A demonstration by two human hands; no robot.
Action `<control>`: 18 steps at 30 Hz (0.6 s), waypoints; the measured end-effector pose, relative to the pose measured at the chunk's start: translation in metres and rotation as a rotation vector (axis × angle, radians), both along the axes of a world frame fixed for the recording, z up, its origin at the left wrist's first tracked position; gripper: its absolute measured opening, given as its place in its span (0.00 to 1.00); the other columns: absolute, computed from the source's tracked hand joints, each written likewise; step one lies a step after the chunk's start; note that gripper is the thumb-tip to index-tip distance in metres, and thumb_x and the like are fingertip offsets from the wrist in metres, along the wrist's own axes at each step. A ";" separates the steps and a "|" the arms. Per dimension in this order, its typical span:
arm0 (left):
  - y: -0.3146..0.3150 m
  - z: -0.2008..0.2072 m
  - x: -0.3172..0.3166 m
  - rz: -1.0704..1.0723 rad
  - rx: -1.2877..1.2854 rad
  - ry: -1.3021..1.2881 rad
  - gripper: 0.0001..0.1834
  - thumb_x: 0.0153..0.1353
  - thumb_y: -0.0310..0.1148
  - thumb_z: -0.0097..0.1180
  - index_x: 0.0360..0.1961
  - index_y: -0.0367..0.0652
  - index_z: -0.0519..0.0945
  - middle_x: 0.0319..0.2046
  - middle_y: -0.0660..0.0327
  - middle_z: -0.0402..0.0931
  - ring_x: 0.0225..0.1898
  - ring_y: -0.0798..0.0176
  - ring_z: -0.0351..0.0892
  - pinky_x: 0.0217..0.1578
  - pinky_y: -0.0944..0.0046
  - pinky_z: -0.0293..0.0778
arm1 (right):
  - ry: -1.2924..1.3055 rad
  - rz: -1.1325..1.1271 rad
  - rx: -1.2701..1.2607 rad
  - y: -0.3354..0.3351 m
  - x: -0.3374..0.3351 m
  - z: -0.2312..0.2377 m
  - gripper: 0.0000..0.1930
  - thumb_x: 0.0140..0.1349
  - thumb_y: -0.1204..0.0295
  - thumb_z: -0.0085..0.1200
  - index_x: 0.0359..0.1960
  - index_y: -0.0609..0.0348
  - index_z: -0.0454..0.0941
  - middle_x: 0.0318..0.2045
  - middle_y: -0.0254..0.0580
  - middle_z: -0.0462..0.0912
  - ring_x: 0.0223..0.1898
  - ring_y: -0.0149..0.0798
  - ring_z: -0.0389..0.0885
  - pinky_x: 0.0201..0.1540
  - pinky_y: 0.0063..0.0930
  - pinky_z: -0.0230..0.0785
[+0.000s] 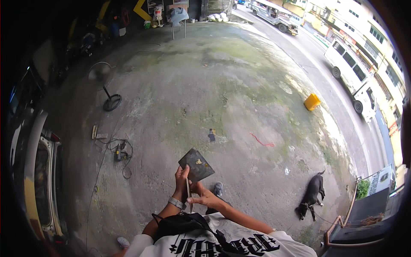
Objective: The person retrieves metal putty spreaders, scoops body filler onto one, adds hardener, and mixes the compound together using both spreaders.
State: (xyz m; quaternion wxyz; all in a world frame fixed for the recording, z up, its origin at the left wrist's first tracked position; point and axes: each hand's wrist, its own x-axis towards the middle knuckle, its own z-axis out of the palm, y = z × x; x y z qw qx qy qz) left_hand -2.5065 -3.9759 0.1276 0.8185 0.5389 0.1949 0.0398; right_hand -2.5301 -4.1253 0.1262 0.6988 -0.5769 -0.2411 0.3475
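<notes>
At lower centre of the frame, the left hand [181, 179] grips the lower edge of a dark square plate [196, 165] and holds it tilted above the concrete floor [222, 90]. Just right, the right hand [202, 198] pinches a thin stick [189, 195] below the plate. A black dog [311, 193] lies at lower right.

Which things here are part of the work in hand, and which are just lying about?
In hand:
- dark square plate, held by the left hand
- thin stick-like tool, pinched by the right hand under the plate

Lying about:
- standing fan
- power tool with cord
- yellow container
- red string
- black dog
</notes>
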 end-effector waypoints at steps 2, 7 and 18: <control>0.015 -0.019 0.059 0.041 -0.110 -0.026 0.08 0.69 0.41 0.50 0.37 0.51 0.75 0.21 0.73 0.74 0.11 0.79 0.64 0.10 0.75 0.60 | 0.037 -0.037 -0.078 0.015 0.055 0.003 0.39 0.53 0.57 0.70 0.59 0.60 0.59 0.55 0.47 0.69 0.61 0.43 0.67 0.64 0.36 0.56; 0.058 -0.014 0.177 0.211 -0.142 -0.003 0.11 0.68 0.40 0.51 0.45 0.46 0.75 0.34 0.63 0.77 0.26 0.69 0.76 0.25 0.69 0.72 | 0.260 0.190 -0.023 0.057 0.211 -0.021 0.44 0.48 0.66 0.66 0.64 0.57 0.51 0.53 0.47 0.66 0.56 0.45 0.70 0.59 0.37 0.63; 0.281 0.034 0.338 0.996 -0.204 -0.101 0.33 0.62 0.45 0.57 0.64 0.40 0.66 0.61 0.54 0.66 0.61 0.52 0.67 0.61 0.53 0.63 | 0.185 0.421 -0.214 0.188 0.508 0.015 0.41 0.47 0.59 0.73 0.63 0.44 0.64 0.53 0.39 0.71 0.58 0.41 0.65 0.59 0.37 0.59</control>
